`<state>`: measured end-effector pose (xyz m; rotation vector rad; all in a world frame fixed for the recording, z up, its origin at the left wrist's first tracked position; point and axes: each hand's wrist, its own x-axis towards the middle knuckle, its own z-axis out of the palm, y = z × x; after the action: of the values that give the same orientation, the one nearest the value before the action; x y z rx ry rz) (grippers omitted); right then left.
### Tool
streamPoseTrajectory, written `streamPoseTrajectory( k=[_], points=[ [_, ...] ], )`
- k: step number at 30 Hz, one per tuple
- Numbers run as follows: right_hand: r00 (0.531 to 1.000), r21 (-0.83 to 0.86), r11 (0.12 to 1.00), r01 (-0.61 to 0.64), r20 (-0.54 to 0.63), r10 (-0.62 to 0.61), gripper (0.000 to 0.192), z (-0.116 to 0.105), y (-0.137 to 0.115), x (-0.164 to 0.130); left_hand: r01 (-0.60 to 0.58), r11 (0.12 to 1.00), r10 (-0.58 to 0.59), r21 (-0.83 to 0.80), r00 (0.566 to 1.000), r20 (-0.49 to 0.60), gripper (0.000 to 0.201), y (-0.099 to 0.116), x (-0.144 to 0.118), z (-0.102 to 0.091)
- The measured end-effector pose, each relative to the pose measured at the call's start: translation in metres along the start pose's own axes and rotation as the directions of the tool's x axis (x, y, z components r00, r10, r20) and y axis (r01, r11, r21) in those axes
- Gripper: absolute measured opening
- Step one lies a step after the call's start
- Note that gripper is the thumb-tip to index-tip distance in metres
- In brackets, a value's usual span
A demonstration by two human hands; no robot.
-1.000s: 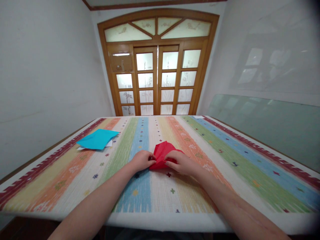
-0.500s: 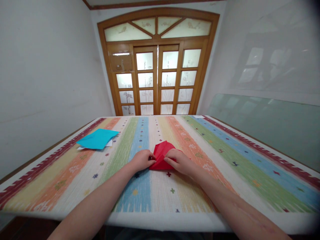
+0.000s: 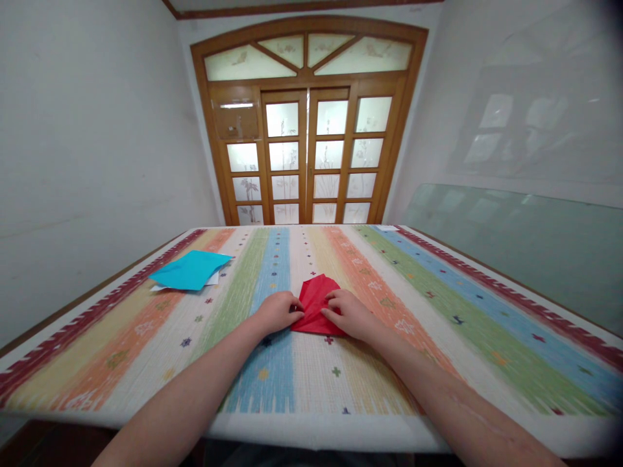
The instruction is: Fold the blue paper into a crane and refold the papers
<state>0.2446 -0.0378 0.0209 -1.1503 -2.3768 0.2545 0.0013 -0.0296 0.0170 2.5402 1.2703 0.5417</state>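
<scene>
Currently, far left on the striped tablecloth [image 3: 438, 285]: cyan paper [image 3: 189, 270], flat, well apart from both hands. Left hand [image 3: 275, 312] curled, fingertips pressing the red folded paper [image 3: 316, 301] at its left edge. Paper lies mid-table. Right hand [image 3: 350, 316] presses its right side, fingers bent, flat on it.

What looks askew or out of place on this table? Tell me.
Only the cyan paper: it lies skewed over white sheets poking out beneath. Both hands, left hand and right hand, press the red folded paper flat.
</scene>
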Motion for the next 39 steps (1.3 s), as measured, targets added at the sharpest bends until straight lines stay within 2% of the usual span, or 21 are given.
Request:
streamPoseTrajectory(
  k=[6,12,16,22,28,34,39],
  points=[
    [1.000,-0.081,0.996,-0.027,0.012,0.028,0.030,0.002,0.001,-0.001,-0.077,0.997,0.079,0.026,0.993,-0.093,0.016,0.004,-0.002,0.000],
    [1.000,-0.157,0.987,-0.019,-0.002,0.019,0.036,0.002,0.001,-0.002,-0.149,0.987,0.155,0.056,0.981,-0.119,0.016,0.004,-0.004,0.002],
    [0.998,-0.169,0.984,-0.053,0.006,0.055,0.035,0.005,0.002,-0.002,-0.200,0.976,0.208,0.084,0.973,-0.096,0.019,0.006,-0.004,0.002],
    [0.999,-0.139,0.989,-0.049,-0.027,0.046,0.026,0.007,0.002,-0.004,-0.266,0.952,0.281,0.151,0.955,-0.091,0.021,0.007,-0.003,0.002],
    [0.998,-0.086,0.996,-0.025,-0.064,0.020,0.016,0.006,-0.001,-0.005,-0.310,0.937,0.316,0.159,0.949,-0.008,0.023,0.011,-0.002,0.000],
    [1.000,-0.054,0.998,0.028,-0.001,-0.028,0.016,0.001,-0.004,-0.005,-0.350,0.931,0.344,0.107,0.936,0.070,0.019,0.023,-0.005,-0.011],
    [0.999,-0.064,0.998,0.030,0.039,-0.027,0.020,-0.002,-0.005,-0.003,-0.314,0.944,0.310,0.096,0.949,0.057,0.020,0.022,-0.004,-0.009]
  ],
)
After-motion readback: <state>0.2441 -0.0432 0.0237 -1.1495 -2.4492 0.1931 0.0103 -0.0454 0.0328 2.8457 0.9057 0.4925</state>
